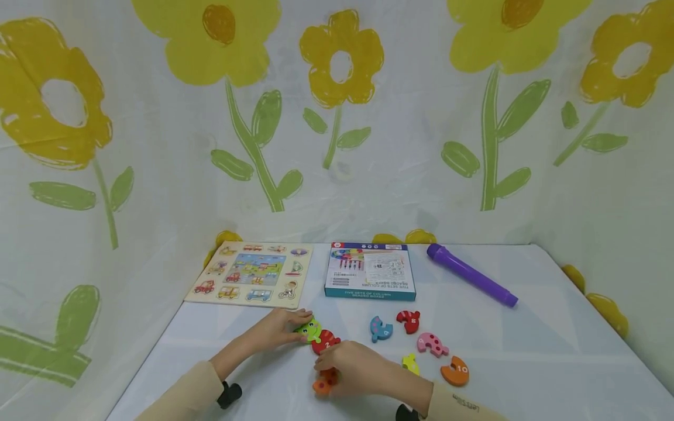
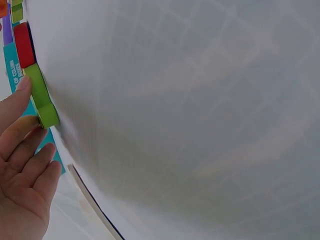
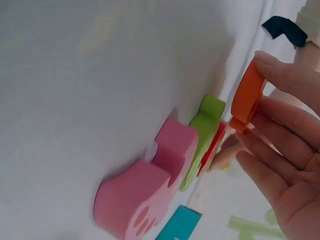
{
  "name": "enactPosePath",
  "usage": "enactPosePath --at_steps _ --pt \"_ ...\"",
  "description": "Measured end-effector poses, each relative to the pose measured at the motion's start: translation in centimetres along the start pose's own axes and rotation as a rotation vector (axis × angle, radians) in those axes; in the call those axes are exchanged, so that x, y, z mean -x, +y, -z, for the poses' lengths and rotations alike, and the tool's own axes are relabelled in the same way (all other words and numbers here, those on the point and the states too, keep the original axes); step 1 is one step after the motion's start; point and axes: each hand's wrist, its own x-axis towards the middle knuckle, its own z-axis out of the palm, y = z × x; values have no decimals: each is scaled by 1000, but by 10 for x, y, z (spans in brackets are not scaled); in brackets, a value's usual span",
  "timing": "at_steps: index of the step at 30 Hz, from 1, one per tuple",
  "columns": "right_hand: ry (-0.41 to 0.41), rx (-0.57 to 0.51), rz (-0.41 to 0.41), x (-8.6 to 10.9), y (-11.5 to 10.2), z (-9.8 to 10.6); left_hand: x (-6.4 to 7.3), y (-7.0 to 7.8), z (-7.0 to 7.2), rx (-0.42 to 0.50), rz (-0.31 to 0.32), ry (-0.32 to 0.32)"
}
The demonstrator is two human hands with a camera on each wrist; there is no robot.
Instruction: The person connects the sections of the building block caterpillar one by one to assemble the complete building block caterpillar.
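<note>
My left hand (image 1: 274,328) pinches the green smiling caterpillar-head puzzle piece (image 1: 310,330) between thumb and forefinger. A red striped piece (image 1: 323,341) marked 2 joins the head; in the left wrist view the green piece (image 2: 41,92) and red piece (image 2: 24,45) stand end to end. Just nearer to me, my right hand (image 1: 363,369) pinches an orange spotted puzzle piece (image 1: 322,385). Thumb and fingertips hold that orange piece (image 3: 248,92) by its edges in the right wrist view. The right hand partly covers the orange piece and the red piece's lower edge.
To the right lie loose pieces: blue (image 1: 380,329), red (image 1: 409,321), pink (image 1: 433,344), yellow (image 1: 411,363) and orange marked 10 (image 1: 455,371). Behind are a wooden picture puzzle board (image 1: 210,266), a flat box (image 1: 368,294) and a purple stick (image 1: 472,275).
</note>
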Motion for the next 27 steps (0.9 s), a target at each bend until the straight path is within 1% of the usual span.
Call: enactPosePath --at_steps 4,11,14,16,18,22,27 --pt "1 -38 -13 4 2 7 1 -2 0 6 -1 2" --pt "14 -55 -8 6 9 12 3 -1 0 12 -4 2" --pt "21 -62 -26 5 14 14 6 -2 -1 21 10 -4" --pt "10 -68 -42 5 19 18 8 -1 -1 30 21 -7" --pt "0 -65 -58 4 24 23 10 -1 0 40 34 -10" --pt "-14 -43 -81 -1 33 32 12 -1 0 27 39 -1" --pt "-24 -34 -70 -10 42 35 15 -2 1 9 45 9"
